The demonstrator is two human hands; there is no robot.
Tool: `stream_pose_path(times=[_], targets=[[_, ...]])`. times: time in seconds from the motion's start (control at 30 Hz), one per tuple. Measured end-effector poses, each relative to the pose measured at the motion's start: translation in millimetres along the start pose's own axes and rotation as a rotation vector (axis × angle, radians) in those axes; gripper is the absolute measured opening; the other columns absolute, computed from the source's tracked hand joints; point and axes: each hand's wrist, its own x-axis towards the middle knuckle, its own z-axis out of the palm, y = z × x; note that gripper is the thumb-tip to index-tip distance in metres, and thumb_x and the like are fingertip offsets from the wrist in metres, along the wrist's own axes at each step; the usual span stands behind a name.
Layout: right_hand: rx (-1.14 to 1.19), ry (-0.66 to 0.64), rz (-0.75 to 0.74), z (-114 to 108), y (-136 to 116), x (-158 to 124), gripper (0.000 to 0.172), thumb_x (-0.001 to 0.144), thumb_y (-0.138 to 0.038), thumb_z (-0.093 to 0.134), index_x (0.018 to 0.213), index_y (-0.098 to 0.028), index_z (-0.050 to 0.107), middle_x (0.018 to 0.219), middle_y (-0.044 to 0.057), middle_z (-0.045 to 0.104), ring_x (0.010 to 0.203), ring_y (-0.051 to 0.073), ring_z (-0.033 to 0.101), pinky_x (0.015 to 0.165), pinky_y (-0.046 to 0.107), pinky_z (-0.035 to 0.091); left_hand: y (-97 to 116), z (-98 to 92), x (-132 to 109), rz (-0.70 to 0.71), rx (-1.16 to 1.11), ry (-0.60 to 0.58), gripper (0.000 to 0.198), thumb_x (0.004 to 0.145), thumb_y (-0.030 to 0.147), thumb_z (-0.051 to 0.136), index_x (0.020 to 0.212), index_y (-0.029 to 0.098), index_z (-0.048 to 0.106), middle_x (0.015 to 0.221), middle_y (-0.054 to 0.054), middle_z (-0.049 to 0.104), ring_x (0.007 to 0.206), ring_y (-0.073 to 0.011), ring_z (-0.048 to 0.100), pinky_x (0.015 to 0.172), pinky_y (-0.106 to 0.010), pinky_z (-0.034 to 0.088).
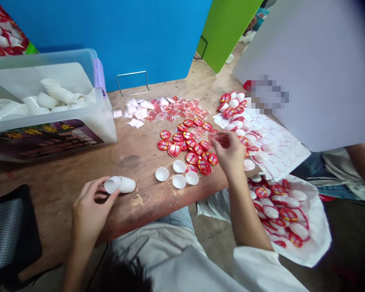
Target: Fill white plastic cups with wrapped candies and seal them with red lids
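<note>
white plastic cups [120, 184] clamped in left hand [89, 207] fingers; right hand [229, 154] fingers together, just above red round labels [197, 156].

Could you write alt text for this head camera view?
At a wooden table, the left hand holds white plastic cups on their side while the right hand pinches something small above round red labels. A clear plastic bin of white cups stands at left.

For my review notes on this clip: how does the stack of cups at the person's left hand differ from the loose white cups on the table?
The stack of white cups lies on its side, nested, held by the left hand; the loose white cups sit singly, mouths up, untouched. Both are plain white and unlabelled.
</note>
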Motion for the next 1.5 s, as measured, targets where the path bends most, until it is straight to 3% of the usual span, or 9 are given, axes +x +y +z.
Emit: stream_pose_path(times=[0.2, 0.37, 0.5, 0.73, 1.0, 1.17, 1.23, 1.33, 1.5], targets=[[0.579, -0.212, 0.179, 3.9, -44.4, -37.6, 0.02, 0.068, -0.028, 0.074, 0.085, -0.023, 0.065, 0.08, 0.001, 0.068, 0.073, 0.016, 0.066, 0.067, 0.029, 0.056, 11.2, 11.2, -3.9, 0.099, -0.091, -0.07, 0.032, 0.075, 0.034, 0.066, 0.105, 0.022, 0.061, 0.099, -0.004, 0.061, 0.072, -0.0139, 0.06, 0.067, -0.026, 0.053], [0.72, -0.439, 0.163, 23.0, -86.8, -77.5, 0.014, 0.07, -0.026, 0.075, 0.077, -0.022, 0.064, 0.075, 0.0, 0.068, 0.071, 0.015, 0.065, 0.068, 0.027, 0.053, 26.0, 22.8, -7.8, 0.176, -0.016, -0.085, 0.028, 0.077, 0.03, 0.064, 0.104, 0.021, 0.061, 0.1, -0.004, 0.062, 0.074, -0.0152, 0.059, 0.071, -0.027, 0.05], [0.742, -0.536, -0.019, 48.9, -113.8, -104.5, 0.006, 0.08, -0.028, 0.067, 0.082, -0.024, 0.064, 0.081, 0.002, 0.069, 0.082, 0.018, 0.065, 0.077, 0.032, 0.051, 32.2, 28.7, -10.6, 0.283, 0.001, -0.068, 0.025, 0.079, 0.026, 0.062, 0.104, 0.021, 0.059, 0.11, -0.007, 0.064, 0.104, -0.0225, 0.058, 0.092, -0.036, 0.045], [0.251, -0.433, -0.47, 72.2, -123.5, -114.5, 0.011, 0.087, -0.023, 0.057, 0.086, -0.02, 0.067, 0.09, 0.008, 0.058, 0.086, 0.02, 0.053, 0.074, 0.034, 0.045, 36.9, 24.3, -15.3, 0.327, -0.078, -0.035, 0.026, 0.079, 0.016, 0.061, 0.104, 0.021, 0.059, 0.101, -0.005, 0.064, 0.097, -0.0193, 0.061, 0.088, -0.033, 0.048], [0.008, -0.709, -0.799, 61.1, -143.3, -88.3, 0.024, 0.093, -0.025, 0.047, 0.086, -0.015, 0.068, 0.086, 0.008, 0.057, 0.079, 0.018, 0.049, 0.068, 0.029, 0.041, 22.5, 20.9, -21.2, 0.41, -0.209, 0.116, 0.04, 0.075, 0.013, 0.068, 0.113, 0.025, 0.062, 0.107, -0.004, 0.061, 0.095, -0.0169, 0.061, 0.086, -0.03, 0.051], [0.321, -0.958, -0.734, 53.1, -158.9, -53.5, 0.023, 0.093, -0.027, 0.048, 0.1, -0.016, 0.067, 0.091, 0.006, 0.06, 0.083, 0.014, 0.057, 0.075, 0.025, 0.045, 16.0, 11.8, -20.8, 0.368, -0.232, 0.204, 0.04, 0.074, 0.014, 0.071, 0.112, 0.024, 0.063, 0.107, -0.005, 0.064, 0.097, -0.019, 0.062, 0.087, -0.032, 0.051], [0.397, -0.842, -0.564, 65.0, -156.3, -28.4, 0.023, 0.093, -0.026, 0.048, 0.095, -0.015, 0.067, 0.086, 0.004, 0.063, 0.08, 0.013, 0.059, 0.073, 0.025, 0.046, 13.0, 6.8, -19.4, 0.357, -0.222, 0.278, 0.037, 0.072, 0.015, 0.072, 0.107, 0.023, 0.065, 0.106, -0.005, 0.065, 0.095, -0.0194, 0.062, 0.086, -0.033, 0.051], [0.183, -0.646, -0.357, 102.5, -142.8, 16.8, 0.016, 0.086, -0.02, 0.055, 0.09, -0.012, 0.068, 0.079, 0.004, 0.066, 0.072, 0.014, 0.059, 0.07, 0.026, 0.045, 8.9, -0.4, -17.4, 0.396, -0.174, 0.376, 0.026, 0.071, 0.016, 0.073, 0.096, 0.02, 0.067, 0.101, -0.005, 0.065, 0.09, -0.0179, 0.063, 0.08, -0.03, 0.051], [-0.351, -0.645, -0.351, 174.1, -119.2, 60.4, 0.019, 0.08, -0.022, 0.062, 0.093, -0.009, 0.069, 0.093, 0.012, 0.068, 0.087, 0.02, 0.061, 0.08, 0.03, 0.045, 6.4, -4.2, -16.2, 0.461, -0.132, 0.414, 0.012, 0.073, 0.013, 0.07, 0.083, 0.017, 0.065, 0.099, -0.006, 0.064, 0.087, -0.0152, 0.063, 0.076, -0.026, 0.051]])
